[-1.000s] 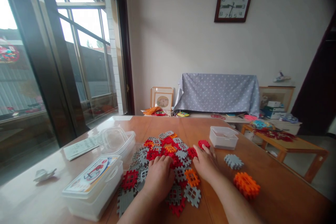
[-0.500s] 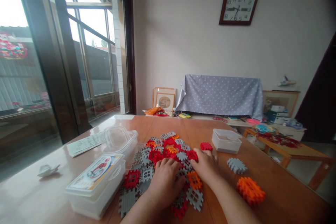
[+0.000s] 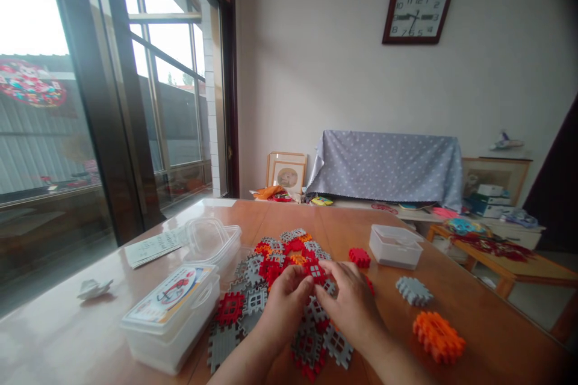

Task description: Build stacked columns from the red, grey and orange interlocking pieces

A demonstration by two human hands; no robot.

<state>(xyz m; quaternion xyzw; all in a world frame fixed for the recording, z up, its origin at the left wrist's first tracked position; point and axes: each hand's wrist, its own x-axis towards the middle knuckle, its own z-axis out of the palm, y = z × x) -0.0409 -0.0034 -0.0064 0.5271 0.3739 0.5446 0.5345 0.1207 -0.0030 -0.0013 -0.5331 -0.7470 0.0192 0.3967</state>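
Between both hands is a red square building tile with a window grid and notched edges, raised over the pile. My left hand is closed with thumb and fingers at its left side. My right hand pinches its right side. Below and around them lies a heap of interlocking grey, red and orange tiles, among them a red window tile, a grey window tile and a plain grey tile. Part of the heap is hidden under my hands.
Orange tiles, grey tiles and red tiles lie in separate groups at the right. A clear box stands behind them. At the left are a labelled plastic box, a clear container, papers and crumpled wrapping.
My hands have come together over the heap, with a red window tile now held up between them. My right hand has drawn back from near the red group. The view has shifted slightly.
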